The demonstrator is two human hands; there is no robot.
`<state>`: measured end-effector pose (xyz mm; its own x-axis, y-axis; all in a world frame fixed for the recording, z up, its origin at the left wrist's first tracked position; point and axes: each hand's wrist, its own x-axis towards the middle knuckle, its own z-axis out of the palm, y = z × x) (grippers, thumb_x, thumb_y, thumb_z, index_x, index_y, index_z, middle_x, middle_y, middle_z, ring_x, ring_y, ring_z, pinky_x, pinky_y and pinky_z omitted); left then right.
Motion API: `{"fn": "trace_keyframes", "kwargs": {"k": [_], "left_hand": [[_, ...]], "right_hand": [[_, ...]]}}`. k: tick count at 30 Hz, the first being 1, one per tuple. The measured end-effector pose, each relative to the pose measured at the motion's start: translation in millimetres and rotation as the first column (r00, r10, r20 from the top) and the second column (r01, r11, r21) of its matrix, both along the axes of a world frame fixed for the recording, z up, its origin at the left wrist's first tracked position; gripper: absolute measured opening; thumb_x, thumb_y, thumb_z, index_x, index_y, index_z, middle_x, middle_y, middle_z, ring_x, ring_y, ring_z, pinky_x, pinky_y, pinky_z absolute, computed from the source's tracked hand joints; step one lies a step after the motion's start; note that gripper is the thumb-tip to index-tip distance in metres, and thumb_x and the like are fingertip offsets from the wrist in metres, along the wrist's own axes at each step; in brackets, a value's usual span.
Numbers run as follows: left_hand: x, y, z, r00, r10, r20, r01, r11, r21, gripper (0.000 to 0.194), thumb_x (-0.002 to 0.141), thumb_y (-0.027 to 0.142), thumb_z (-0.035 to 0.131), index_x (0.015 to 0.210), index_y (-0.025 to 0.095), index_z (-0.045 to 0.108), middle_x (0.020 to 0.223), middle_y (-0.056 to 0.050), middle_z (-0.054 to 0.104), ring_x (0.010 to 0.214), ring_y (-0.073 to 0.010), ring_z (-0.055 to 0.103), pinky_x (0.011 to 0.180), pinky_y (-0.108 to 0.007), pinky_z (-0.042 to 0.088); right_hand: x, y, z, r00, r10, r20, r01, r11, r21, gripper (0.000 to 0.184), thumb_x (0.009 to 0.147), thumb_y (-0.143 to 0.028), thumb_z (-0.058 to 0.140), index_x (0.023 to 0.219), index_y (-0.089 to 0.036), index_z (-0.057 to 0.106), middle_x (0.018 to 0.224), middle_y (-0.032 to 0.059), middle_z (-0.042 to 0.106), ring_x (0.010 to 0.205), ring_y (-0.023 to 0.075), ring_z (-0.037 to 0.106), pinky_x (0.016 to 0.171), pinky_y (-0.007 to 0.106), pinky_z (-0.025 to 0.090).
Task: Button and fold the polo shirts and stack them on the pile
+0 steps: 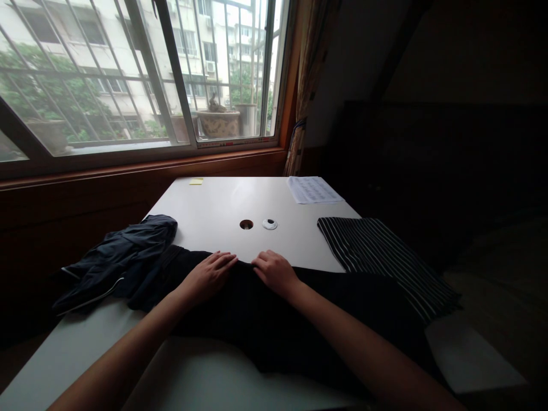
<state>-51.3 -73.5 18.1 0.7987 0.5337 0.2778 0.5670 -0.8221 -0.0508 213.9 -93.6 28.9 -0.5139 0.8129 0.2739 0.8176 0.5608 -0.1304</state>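
Note:
A black garment (240, 308) is spread across the white table in front of me; its dark folds hide what kind it is. My left hand (213, 270) lies on its far edge, fingers stretched out and close together. Just to the right, my right hand (274, 270) has its fingers curled over the same edge and seems to grip the cloth. A small gap separates the two hands. Beyond the left end of the garment lies a crumpled dark blue garment (115, 262) with white piping. A black-and-white striped cloth (377, 251), folded flat, rests on the right.
The white table (222, 200) reaches to a barred window (141, 74). Printed sheets (314, 189) lie at its far right, a yellow sticky note (196, 181) at its far left. A cable hole (246, 225) and its white cover (269, 224) are mid-table. A curtain (305, 91) hangs beside the window.

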Motion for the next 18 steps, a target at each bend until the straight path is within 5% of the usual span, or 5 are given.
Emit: {"fn": "trace_keyframes", "kwargs": {"k": [7, 18], "left_hand": [[1.3, 5.3, -9.9, 0.997, 0.008, 0.082, -0.009, 1.0, 0.008, 0.057, 0.095, 0.013, 0.047, 0.151, 0.019, 0.039, 0.144, -0.012, 0.056, 0.132, -0.0266, 0.052, 0.117, -0.051, 0.041], [-1.2, 1.1, -14.7, 0.993, 0.005, 0.122, -0.003, 1.0, -0.014, 0.06, 0.096, 0.011, 0.044, 0.154, 0.023, 0.034, 0.15, -0.009, 0.051, 0.141, -0.0258, 0.044, 0.12, -0.053, 0.037]], "right_hand": [[2.3, 10.9, -4.7, 0.993, -0.075, -0.089, 0.072, 0.997, -0.035, 0.013, 0.095, -0.025, 0.062, 0.105, -0.023, 0.071, 0.101, 0.0056, 0.068, 0.098, 0.0214, 0.06, 0.089, 0.033, 0.048], [-4.6, 9.2, -5.0, 0.976, 0.027, -0.217, -0.02, 0.999, 0.032, 0.018, 0.1, -0.03, 0.055, 0.098, -0.022, 0.071, 0.096, 0.0055, 0.068, 0.094, 0.0203, 0.059, 0.09, 0.034, 0.048]]}}
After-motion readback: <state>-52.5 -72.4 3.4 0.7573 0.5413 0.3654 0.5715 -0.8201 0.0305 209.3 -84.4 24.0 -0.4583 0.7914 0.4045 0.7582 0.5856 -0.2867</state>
